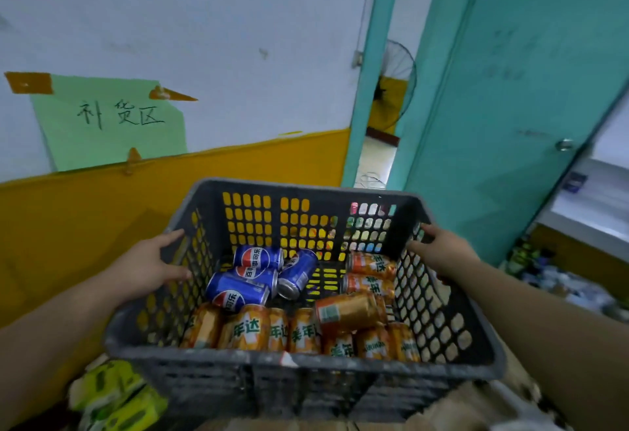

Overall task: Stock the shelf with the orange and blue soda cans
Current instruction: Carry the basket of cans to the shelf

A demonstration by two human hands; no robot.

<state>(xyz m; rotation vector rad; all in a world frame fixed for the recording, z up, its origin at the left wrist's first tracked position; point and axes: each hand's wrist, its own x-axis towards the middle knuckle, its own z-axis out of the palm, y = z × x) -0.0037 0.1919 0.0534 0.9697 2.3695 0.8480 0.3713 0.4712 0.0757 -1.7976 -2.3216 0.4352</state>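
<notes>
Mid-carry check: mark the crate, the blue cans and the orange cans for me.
crate (374,371), head view, on its near rim.
blue cans (238,290), head view, on the side of the nearest blue can.
orange cans (349,311), head view, on the side of the topmost can.

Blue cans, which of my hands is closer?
Left. The left hand grips the crate wall beside the blue cans; the right hand grips the opposite wall, past the orange cans.
</notes>
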